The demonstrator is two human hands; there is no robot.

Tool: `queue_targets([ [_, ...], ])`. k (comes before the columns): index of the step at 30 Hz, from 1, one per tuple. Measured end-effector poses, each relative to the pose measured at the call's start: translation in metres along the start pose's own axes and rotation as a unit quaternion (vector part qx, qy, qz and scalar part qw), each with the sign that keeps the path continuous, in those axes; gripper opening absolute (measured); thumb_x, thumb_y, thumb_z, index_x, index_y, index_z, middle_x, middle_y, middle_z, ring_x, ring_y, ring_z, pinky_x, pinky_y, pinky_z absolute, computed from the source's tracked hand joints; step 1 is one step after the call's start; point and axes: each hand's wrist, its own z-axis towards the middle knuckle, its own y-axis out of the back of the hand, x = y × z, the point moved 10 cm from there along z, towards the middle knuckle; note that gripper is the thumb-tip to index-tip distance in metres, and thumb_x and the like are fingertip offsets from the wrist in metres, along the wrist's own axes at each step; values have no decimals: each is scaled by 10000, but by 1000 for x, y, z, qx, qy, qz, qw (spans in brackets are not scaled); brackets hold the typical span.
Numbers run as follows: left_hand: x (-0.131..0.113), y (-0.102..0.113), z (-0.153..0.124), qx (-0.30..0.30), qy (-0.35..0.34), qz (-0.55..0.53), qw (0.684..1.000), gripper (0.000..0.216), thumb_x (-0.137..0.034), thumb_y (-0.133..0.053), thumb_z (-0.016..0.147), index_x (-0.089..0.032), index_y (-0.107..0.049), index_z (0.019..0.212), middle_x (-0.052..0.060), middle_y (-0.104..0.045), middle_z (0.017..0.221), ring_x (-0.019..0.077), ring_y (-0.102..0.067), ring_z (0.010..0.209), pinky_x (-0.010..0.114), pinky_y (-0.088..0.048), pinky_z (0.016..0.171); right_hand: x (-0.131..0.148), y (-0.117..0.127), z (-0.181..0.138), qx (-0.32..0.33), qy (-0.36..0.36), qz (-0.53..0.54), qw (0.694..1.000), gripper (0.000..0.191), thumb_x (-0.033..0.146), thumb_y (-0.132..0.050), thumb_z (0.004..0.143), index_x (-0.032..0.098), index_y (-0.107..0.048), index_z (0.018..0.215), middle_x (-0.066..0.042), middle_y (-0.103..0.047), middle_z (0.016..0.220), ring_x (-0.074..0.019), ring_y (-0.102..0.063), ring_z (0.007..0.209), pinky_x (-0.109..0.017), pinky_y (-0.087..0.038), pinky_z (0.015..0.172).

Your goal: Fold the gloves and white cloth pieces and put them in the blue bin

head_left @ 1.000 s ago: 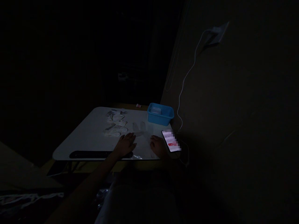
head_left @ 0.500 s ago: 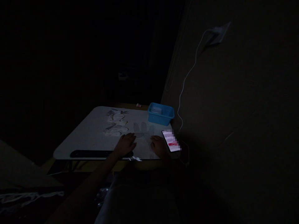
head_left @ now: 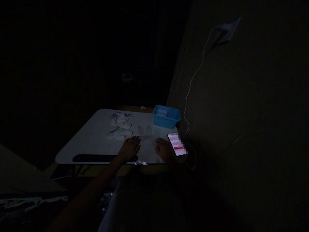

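Observation:
In the dim light a thin see-through plastic glove (head_left: 149, 130) lies flat on the white table (head_left: 84, 138), its fingers pointing away from me. My left hand (head_left: 129, 148) rests palm down at the glove's left edge, fingers stretched out. On the opposite edge lies my right hand (head_left: 163, 149), its fingers slightly bent and apart, close to a lit phone (head_left: 175, 143). I see nothing gripped in either hand, though what is under the palms is hidden. Left of the glove are crumpled, whitish thin pieces (head_left: 119, 129), too dark to name surely.
A blue basket (head_left: 166, 121) with a pale box (head_left: 161, 112) inside stands at the table's back right. Along the front edge runs a dark slot (head_left: 94, 158). A white cable (head_left: 190, 83) hangs from a wall socket (head_left: 227, 30). Beyond the far edge lies a small pinkish object (head_left: 143, 108).
Both hands stay at the glove's sides with barely any movement. The left fingers look a little straighter, and the view has shifted slightly.

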Motion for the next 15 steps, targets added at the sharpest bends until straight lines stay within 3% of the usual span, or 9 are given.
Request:
queue_targets([
  [5, -3, 15, 1, -48, -10, -45, 998, 442, -362, -287, 870, -175, -440, 1241, 93, -441, 1314, 221, -361, 1225, 410, -314, 978, -2, 2, 1, -7, -11, 2, 1000, 379, 124, -426, 763, 158, -564, 1114, -77, -535, 1217, -199, -416, 1173, -374, -329, 963],
  [10, 19, 25, -1, -101, 34, -133, 985, 410, -292, -280, 840, -140, -566, 1091, 98, -597, 1116, 202, -517, 1052, 360, -406, 914, -8, 4, 2, -18, -21, 12, 1000, 377, 107, -415, 761, 135, -573, 1102, -83, -557, 1187, -193, -451, 1138, -360, -330, 970],
  [13, 26, 23, -4, -92, 52, -158, 982, 387, -263, -316, 807, -164, -585, 1067, 77, -631, 1049, 194, -560, 980, 349, -443, 867, -9, 5, 1, -15, -24, 24, 999, 368, 90, -423, 742, 146, -598, 1060, -74, -583, 1149, -184, -474, 1113, -354, -341, 960],
  [15, 14, 20, -8, -61, 7, -153, 986, 393, -266, -315, 820, -171, -561, 1112, 77, -611, 1102, 187, -548, 1016, 346, -431, 886, -7, 6, 0, -13, -17, 28, 999, 377, 83, -427, 729, 157, -599, 1056, -69, -589, 1140, -178, -485, 1102, -351, -348, 953],
])
